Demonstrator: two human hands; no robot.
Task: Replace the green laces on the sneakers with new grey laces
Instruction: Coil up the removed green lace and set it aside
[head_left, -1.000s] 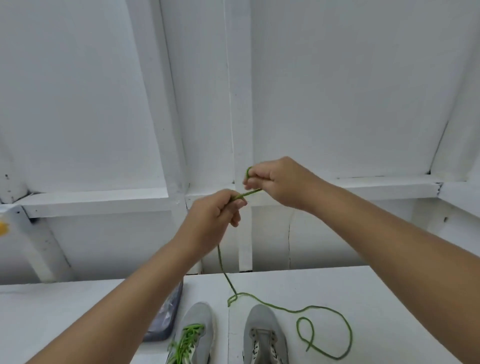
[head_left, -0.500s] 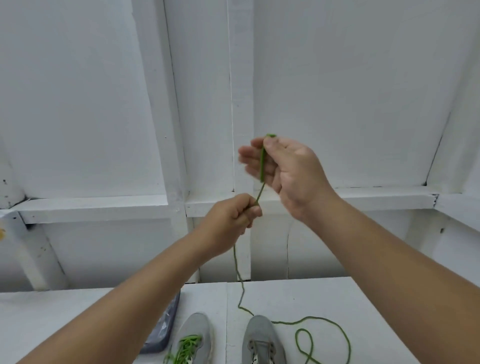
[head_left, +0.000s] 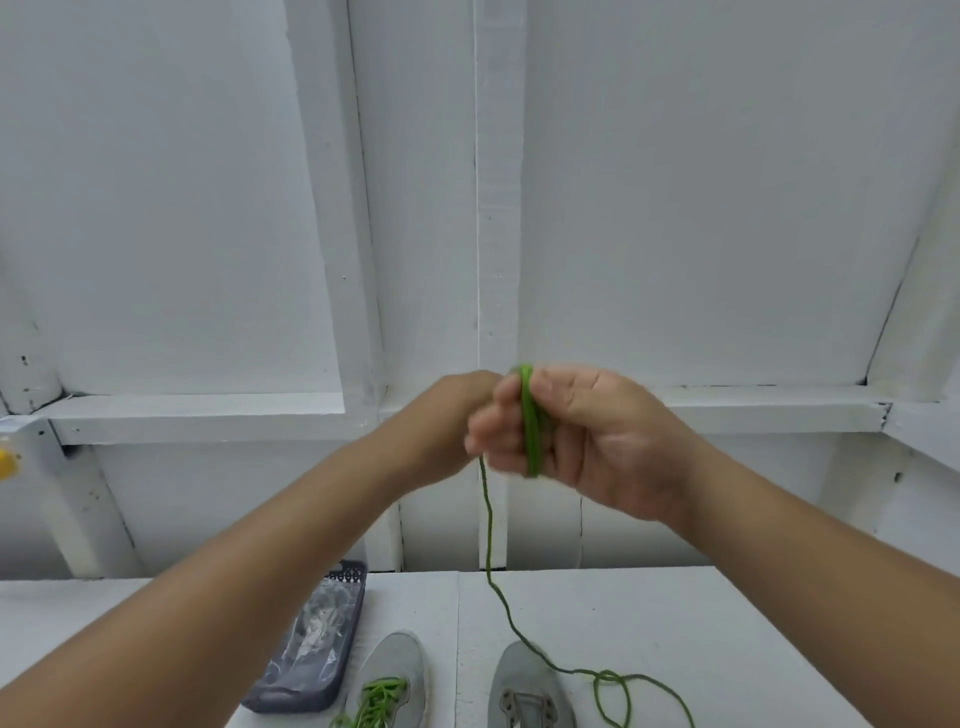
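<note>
No readable text anywhere.

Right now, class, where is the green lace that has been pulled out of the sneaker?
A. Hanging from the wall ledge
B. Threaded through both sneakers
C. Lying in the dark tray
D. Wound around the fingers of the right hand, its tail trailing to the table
D: loops of the green lace circle the right hand's fingers, and the tail drops to the table.

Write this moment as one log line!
right hand: green lace looped round fingers | left hand: behind it | right shoe: unlaced
</note>
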